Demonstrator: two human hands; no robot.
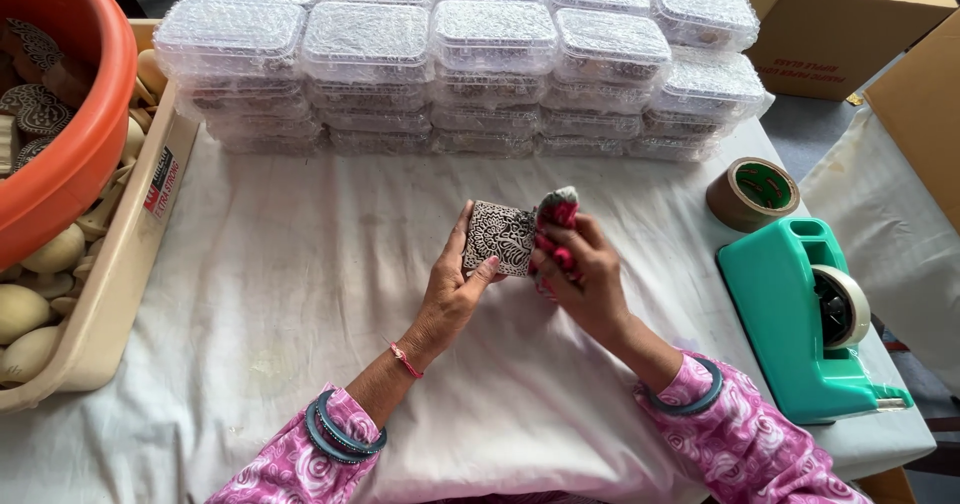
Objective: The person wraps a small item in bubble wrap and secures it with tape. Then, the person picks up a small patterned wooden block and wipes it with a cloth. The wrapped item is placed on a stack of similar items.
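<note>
At the bottom of the frame two forearms in pink patterned sleeves reach up toward the middle, each wrist ringed with dark bangles; the left wrist also carries a thin red thread.

Just above them, in the centre of the frame, the left hand (pixel 452 289) holds a carved wooden block (pixel 500 237), its dark, finely cut pattern facing up. The left grip is closed on the block, thumb across its lower edge and fingers behind its left side, so the block is lifted a little off the cloth. The right hand (pixel 578 276) has its grip curled tight round a wadded red and grey cloth (pixel 556 216), whose top end pokes out above the fingers and presses against the right edge of the block.

Beneath both hands a white sheet (pixel 300 294), faintly stained, covers the counter.

At the right of the frame, near the counter's edge, stands a teal tape dispenser (pixel 790 314) with a pale roll in it. Just above it lies a brown tape roll (pixel 752 193).

Along the left edge sits a beige tray (pixel 120 264) holding pale rounded wooden pieces, and over it, in the upper left corner, an orange tub (pixel 85 134) with more dark carved blocks inside.

Across the top of the frame, stacks of clear plastic boxes (pixel 460 64) wrapped in bubble film stand in rows. In the upper right corner are brown cardboard cartons (pixel 840 24).
</note>
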